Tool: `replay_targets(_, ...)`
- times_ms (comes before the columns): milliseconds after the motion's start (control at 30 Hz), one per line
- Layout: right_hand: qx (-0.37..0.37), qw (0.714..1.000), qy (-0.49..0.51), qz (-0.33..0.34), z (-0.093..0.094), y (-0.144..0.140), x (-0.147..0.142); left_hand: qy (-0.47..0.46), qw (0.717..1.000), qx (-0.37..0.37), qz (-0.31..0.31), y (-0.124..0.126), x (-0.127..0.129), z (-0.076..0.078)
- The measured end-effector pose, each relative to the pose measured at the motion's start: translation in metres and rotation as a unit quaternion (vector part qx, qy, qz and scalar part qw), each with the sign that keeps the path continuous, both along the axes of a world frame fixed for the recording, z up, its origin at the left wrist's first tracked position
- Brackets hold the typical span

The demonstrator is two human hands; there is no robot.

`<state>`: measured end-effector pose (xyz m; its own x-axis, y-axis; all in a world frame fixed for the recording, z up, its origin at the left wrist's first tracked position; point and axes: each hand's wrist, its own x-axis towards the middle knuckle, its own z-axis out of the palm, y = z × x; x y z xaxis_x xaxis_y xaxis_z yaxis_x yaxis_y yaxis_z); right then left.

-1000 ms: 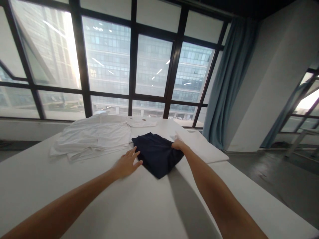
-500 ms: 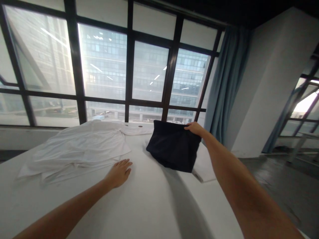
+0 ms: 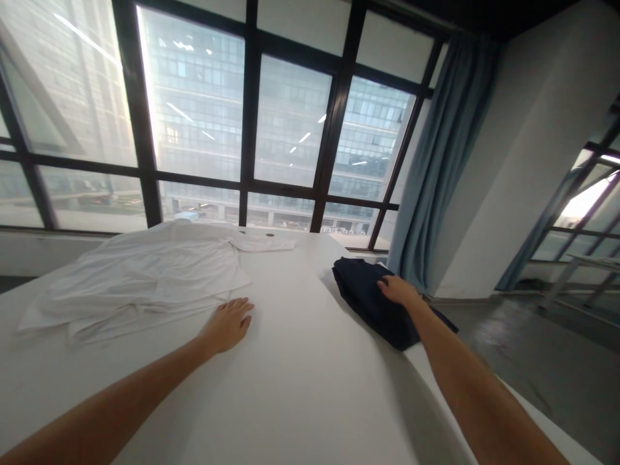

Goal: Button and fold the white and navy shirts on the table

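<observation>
A folded dark navy garment (image 3: 382, 302) is seen right of centre in the frame, laid at the right edge of the white table (image 3: 300, 374), with its near corner reaching past that edge. The right hand (image 3: 398, 290) is laid on top of the garment, palm down; the fingers appear flat rather than curled into the cloth, though whether any fold is pinched beneath them cannot be told from this angle. The left hand (image 3: 227, 324) is pressed flat and open on the bare table surface at the centre of the frame, nothing being held in it, with its fingertips just beside the near hem of a spread white shirt (image 3: 145, 278). That shirt is spread in loose folds across the left-centre of the frame. A blue curtain (image 3: 436, 161) is hung at the upper right, beside dark-framed windows (image 3: 252, 129).
</observation>
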<state>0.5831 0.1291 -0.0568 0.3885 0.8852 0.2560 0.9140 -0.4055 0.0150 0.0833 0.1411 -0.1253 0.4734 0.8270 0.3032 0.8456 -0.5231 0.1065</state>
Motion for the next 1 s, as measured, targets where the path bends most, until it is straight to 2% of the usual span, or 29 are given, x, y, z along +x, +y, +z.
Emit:
replay_targets(100, -0.022, 0.996, 0.028, 0.087, -0.011, 0.023, -0.062, -0.001, 1.000, -0.001, -0.006, 0.001, -0.002, -0.004)
replay_targets(167, -0.074, 0.993, 0.026, 0.086, -0.024, 0.031, -0.092, -0.005, 1.000, -0.001, -0.010, 0.001, -0.003, -0.007)
replay_targets(267, -0.099, 0.993, -0.002, 0.063, -0.043, 0.033, -0.110, 0.002, 1.000, -0.007, -0.023, 0.004, -0.006, -0.005)
replay_targets(367, -0.072, 0.995, -0.031, 0.053, -0.048, 0.032, -0.107, 0.003, 1.000, 0.002, -0.013, 0.018, -0.015, 0.006)
replay_targets(467, -0.081, 0.995, -0.031, 0.046, -0.045, 0.027, -0.106, 0.015, 0.997, 0.036, 0.073, 0.045, -0.034, 0.019)
replay_targets(533, -0.070, 0.995, -0.039, 0.051, -0.042, 0.022, -0.113, 0.024, 0.990, 0.016, 0.138, 0.062, -0.047, 0.024)
replay_targets(633, -0.018, 0.994, -0.061, 0.089, -0.037, 0.011, -0.133, 0.011, 0.986, -0.032, 0.162, 0.076, -0.058, 0.027)
replay_targets(733, -0.006, 0.988, -0.056, 0.144, -0.029, 0.000, -0.158, -0.008, 0.986, -0.023, 0.167, 0.076, -0.055, 0.034)
replay_targets(900, -0.008, 0.976, -0.028, 0.214, -0.017, -0.013, -0.197, -0.070, 0.964, -0.062, 0.248, 0.072, -0.048, 0.049)
replay_targets(1000, -0.004, 0.967, -0.025, 0.253, -0.013, -0.021, -0.214, -0.066, 0.963, -0.081, 0.247, 0.071, -0.050, 0.052)
